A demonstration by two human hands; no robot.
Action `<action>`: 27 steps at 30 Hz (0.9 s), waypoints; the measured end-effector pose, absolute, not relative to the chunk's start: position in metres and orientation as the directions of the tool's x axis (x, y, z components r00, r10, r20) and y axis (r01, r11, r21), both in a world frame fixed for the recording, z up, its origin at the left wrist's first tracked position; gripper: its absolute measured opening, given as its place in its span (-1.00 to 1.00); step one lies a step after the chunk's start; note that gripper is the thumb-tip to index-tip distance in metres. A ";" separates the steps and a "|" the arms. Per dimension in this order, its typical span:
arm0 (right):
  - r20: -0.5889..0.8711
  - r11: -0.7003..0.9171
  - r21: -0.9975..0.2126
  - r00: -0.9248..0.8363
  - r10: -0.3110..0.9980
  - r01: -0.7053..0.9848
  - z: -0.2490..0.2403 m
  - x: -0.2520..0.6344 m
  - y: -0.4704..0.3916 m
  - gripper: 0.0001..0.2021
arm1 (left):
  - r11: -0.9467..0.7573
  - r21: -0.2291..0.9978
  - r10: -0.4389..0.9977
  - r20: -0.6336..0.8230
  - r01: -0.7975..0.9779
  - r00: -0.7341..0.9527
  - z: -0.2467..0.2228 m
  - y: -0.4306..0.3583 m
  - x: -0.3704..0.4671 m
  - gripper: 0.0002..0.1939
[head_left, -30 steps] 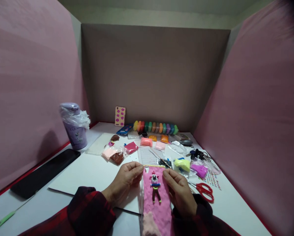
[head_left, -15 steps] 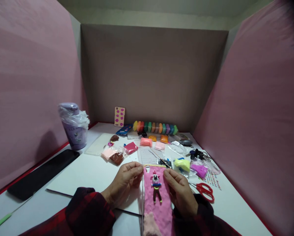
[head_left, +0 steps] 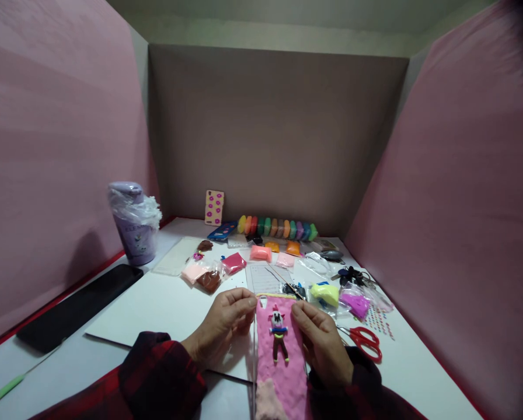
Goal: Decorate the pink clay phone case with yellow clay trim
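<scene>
A phone case (head_left: 288, 361) covered in pink clay is held upright near the bottom centre. On it lies a small clay figure (head_left: 279, 335) with a white head, blue and yellow middle and brown legs. A thin yellow strip runs along the case's top edge, and a light peach patch shows at its lower left. My left hand (head_left: 224, 326) pinches the upper left edge beside the camera cutout. The upper right edge is between the thumb and fingers of my right hand (head_left: 325, 341).
Red scissors (head_left: 365, 343) lie right of my right hand. Behind are clay packets such as yellow (head_left: 325, 294), purple (head_left: 355, 304) and crimson (head_left: 234, 263). A purple bottle (head_left: 134, 224), a black phone-like slab (head_left: 80, 306) and a green-handled tool (head_left: 3, 394) are at the left.
The whole view has shifted slightly, so most objects appear a little further right. Both hands keep the same hold on the case.
</scene>
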State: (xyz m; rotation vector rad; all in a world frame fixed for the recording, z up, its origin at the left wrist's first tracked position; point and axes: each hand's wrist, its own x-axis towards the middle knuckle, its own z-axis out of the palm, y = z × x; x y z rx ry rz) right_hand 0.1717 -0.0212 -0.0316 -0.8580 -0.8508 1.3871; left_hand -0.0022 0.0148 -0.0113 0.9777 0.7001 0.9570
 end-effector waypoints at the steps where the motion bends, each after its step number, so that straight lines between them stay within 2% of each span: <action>1: 0.003 0.008 -0.892 0.012 1.000 -0.452 -0.032 0.172 -0.021 -0.71 | 0.235 0.910 0.903 -0.075 -0.341 0.423 -0.011 0.015 -0.002 -0.82; 15: -0.007 0.007 -0.908 0.031 0.999 -0.419 -0.026 0.170 -0.025 -0.69 | 0.223 0.913 0.903 -0.062 -0.341 0.425 -0.010 0.014 -0.003 -0.85; 22: 0.022 0.032 -0.915 0.030 0.999 -0.403 -0.029 0.170 -0.024 -0.70 | 0.220 0.924 0.903 -0.070 -0.313 0.425 -0.008 0.013 0.000 -0.76; 27: 0.028 0.032 -0.909 0.016 0.999 -0.416 -0.028 0.170 -0.025 -0.72 | 0.203 0.931 0.911 -0.067 -0.303 0.407 -0.008 0.013 0.001 -0.78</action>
